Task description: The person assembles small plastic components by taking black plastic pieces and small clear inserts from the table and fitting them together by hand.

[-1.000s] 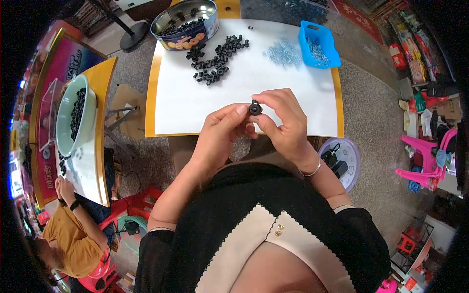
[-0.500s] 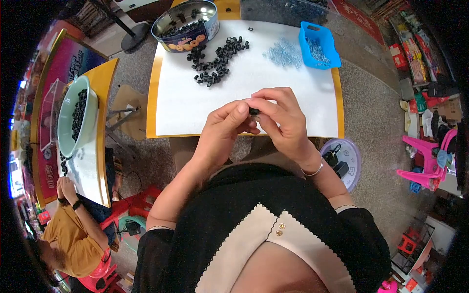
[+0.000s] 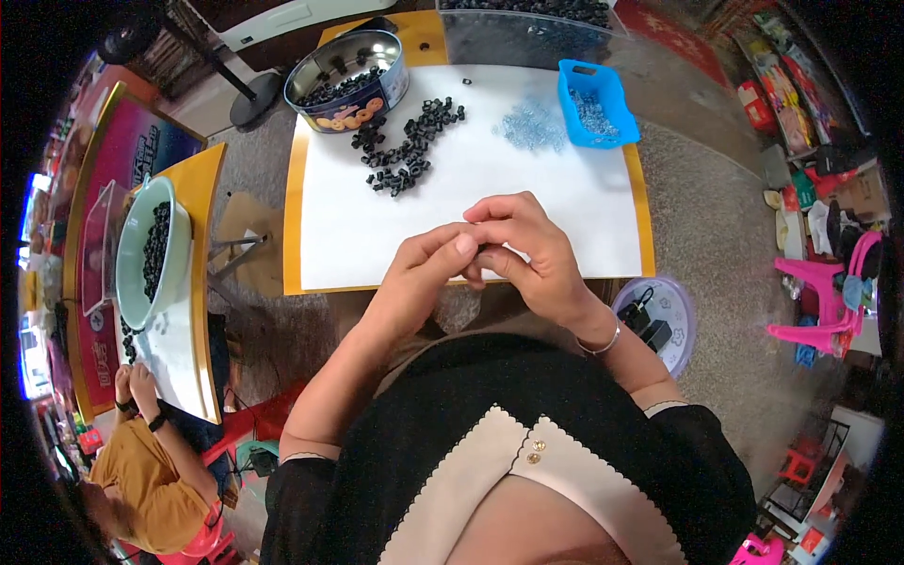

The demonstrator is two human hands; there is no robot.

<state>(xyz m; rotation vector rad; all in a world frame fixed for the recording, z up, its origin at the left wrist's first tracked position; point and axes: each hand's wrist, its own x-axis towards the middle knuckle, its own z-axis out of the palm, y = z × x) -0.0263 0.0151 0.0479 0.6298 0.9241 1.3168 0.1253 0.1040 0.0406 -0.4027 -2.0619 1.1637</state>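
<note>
My left hand (image 3: 426, 267) and my right hand (image 3: 539, 252) meet over the near edge of the white-topped table (image 3: 330, 254). Both are closed, fingertips pressed together around a small black plastic part, of which only a dark sliver shows. A winding heap of similar black parts (image 3: 411, 151) lies ahead of my hands, to the left. Farther right is a loose patch of small clear, bluish pieces (image 3: 532, 124). Beside it stands a blue plastic basket (image 3: 619, 135) with more of these pieces inside.
A round tin (image 3: 391, 94) of black parts stands at the far left corner. Behind the table is a clear bin (image 3: 527, 42). At left, another person (image 3: 155, 471) works by a pale green basin (image 3: 132, 273). A lilac tub (image 3: 686, 330) sits on the floor, right.
The whole scene sits lower in the picture, as the head view has shifted. My fingers have closed further over the black part, which showed more plainly before.
</note>
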